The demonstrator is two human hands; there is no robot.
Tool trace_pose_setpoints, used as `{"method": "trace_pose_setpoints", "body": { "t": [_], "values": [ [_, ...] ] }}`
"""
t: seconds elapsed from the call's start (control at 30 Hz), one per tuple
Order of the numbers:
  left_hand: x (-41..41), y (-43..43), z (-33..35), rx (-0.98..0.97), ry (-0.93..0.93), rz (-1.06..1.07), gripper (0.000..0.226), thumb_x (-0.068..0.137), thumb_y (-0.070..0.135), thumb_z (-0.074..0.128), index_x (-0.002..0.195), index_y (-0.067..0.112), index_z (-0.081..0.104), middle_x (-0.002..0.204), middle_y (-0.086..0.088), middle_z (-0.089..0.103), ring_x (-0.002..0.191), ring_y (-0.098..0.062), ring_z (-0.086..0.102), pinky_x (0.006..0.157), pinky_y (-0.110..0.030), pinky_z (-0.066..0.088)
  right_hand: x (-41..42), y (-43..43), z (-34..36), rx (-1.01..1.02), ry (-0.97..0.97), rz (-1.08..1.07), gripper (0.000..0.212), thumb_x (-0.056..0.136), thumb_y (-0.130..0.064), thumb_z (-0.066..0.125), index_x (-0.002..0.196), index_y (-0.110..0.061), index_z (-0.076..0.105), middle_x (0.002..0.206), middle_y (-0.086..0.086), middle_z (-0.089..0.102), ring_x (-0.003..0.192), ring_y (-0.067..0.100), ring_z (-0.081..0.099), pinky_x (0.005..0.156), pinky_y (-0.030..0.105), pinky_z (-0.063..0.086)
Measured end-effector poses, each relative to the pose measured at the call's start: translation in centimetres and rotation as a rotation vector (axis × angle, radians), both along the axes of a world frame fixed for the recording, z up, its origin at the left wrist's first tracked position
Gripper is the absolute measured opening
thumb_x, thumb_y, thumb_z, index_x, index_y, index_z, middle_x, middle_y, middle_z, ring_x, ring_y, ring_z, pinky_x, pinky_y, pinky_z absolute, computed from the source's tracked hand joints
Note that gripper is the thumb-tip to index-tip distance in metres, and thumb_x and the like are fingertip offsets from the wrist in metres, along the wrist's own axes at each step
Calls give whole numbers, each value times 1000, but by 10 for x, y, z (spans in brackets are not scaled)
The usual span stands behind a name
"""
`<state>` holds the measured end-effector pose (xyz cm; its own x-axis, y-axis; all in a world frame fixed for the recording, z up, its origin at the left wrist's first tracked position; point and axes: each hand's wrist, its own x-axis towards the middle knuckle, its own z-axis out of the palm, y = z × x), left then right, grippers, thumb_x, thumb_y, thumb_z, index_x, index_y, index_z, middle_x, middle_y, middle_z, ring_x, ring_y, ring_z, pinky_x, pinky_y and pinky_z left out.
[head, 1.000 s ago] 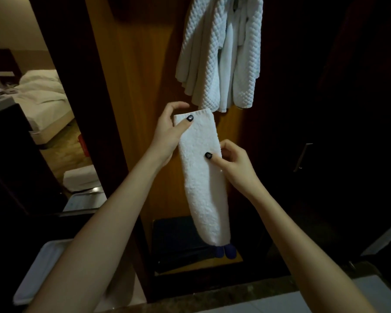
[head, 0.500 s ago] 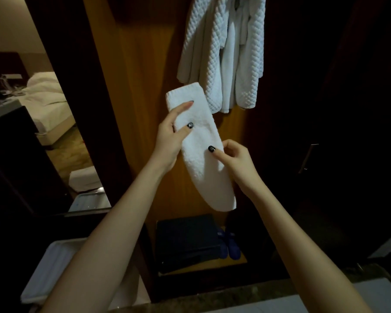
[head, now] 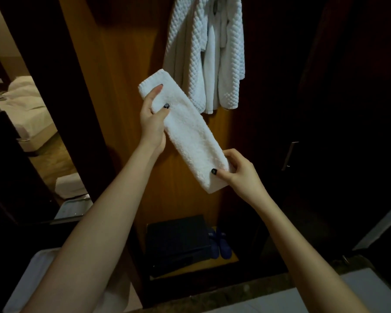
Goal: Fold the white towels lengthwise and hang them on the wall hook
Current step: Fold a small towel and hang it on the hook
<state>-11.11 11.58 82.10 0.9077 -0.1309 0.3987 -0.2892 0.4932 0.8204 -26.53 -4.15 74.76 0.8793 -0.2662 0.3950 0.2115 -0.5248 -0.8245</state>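
Where the towel is: one white towel (head: 190, 134), already folded into a long narrow strip, is held in the air on a slant in front of the wooden panel (head: 122, 75). Its upper end points up-left and lies just beside the hanging robes (head: 203, 53).
Left hand: the left hand (head: 152, 123) grips the upper end, thumb across the front, fingers (head: 154, 92) behind the cloth with one tip showing past the edge.
Right hand: the right hand (head: 239, 175) pinches the lower end, thumb on the front, fingers (head: 233, 154) curled round the far edge.
Why held so: a grip at each end keeps the strip taut, so, as I judge it, the lengthwise fold cannot fall open before hanging.
Hook: not in view. The robes run off the top of the picture, so whatever carries them is hidden.
Count in hand: one towel, two hands on it.
Count below: two blue slippers (head: 220, 245) side by side, touching one dark flat case (head: 178, 242).
Count at left: one folded white cloth (head: 69, 185), well apart from the hands.
Count of robes: cannot tell whether one or two.
Step in hand: folding looks done; hanging is not yet done.
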Motion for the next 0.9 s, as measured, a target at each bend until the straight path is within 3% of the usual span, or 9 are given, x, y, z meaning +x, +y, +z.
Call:
{"method": "trace_pose_setpoints", "body": {
  "t": [0.13, 0.2, 0.27, 0.43, 0.5, 0.6, 0.73, 0.83, 0.9],
  "values": [
    [1, -12, 7, -14, 13, 7, 51, 89, -9, 49, 125, 26, 59, 142, -7, 45, 128, -25, 48, 103, -46, 47, -10, -2, -1, 30, -121, -116, 34, 93, -17, 64, 124, -23, 54, 108, -25, 57, 99, -9, 60, 73, 11, 52],
    [-1, -18, 11, -32, 11, -8, 52, 88, -10, 48, 125, 25, 59, 141, -7, 46, 127, -25, 50, 102, -46, 47, -13, -5, -2, -7, -118, -150, 18, 94, -19, 62, 112, -20, 58, 98, -19, 61, 86, -10, 61, 65, 12, 50],
    [-4, -22, 14, -45, 4, -24, 52, 88, -11, 48, 124, 24, 59, 141, -7, 47, 127, -25, 50, 101, -46, 48, -16, -9, 0, 27, -72, -107, 5, 96, -23, 60, 98, -19, 58, 92, -12, 63, 79, -6, 61, 61, 14, 48],
    [-11, -28, 19, -49, -12, -103, 51, 91, -11, 46, 129, 21, 56, 142, -9, 46, 124, -24, 52, 96, -40, 52, -25, -21, 6, 198, 94, 156, 23, 99, -33, 52, 99, -15, 67, 96, -1, 69, 86, 15, 68, 79, 31, 54],
    [-12, -29, 22, -71, -8, -146, 50, 91, -11, 45, 131, 19, 54, 137, -7, 49, 118, -21, 56, 88, -33, 55, -28, -22, 6, 178, 127, 162, 35, 99, -41, 48, 72, -21, 60, 69, -3, 56, 62, 24, 52, 65, 40, 43],
    [-10, -33, 26, -88, -13, -196, 50, 91, -12, 45, 131, 17, 54, 131, -5, 52, 115, -19, 57, 84, -31, 56, -30, -24, 6, 126, 123, 128, 50, 96, -49, 51, 63, -11, 42, 64, 9, 29, 58, 27, 23, 61, 43, 19],
    [-3, -38, 27, -149, 45, -235, 52, 87, -14, 47, 128, 17, 59, 131, -7, 54, 115, -23, 59, 86, -35, 56, -38, -41, 19, 186, 38, 57, 49, 92, -37, 63, 49, -21, 50, 51, -5, 36, 47, 10, 31, 51, 20, 24],
    [3, -46, 32, -165, 101, -248, 54, 86, -16, 47, 131, 11, 58, 115, -3, 61, 101, -18, 66, 77, -30, 57, -39, -61, 31, 223, 0, -28, 45, 88, -33, 70, 56, -6, 52, 53, -1, 42, 50, 12, 36, 53, 19, 28],
    [5, -53, 36, -155, 136, -217, 49, 87, -14, 49, 130, 8, 58, 107, -1, 63, 89, -15, 69, 66, -26, 57, -35, -77, 38, 251, -10, -93, 39, 87, -26, 71, 58, -11, 50, 51, -8, 47, 49, 5, 44, 51, 16, 35]
  ]
}}
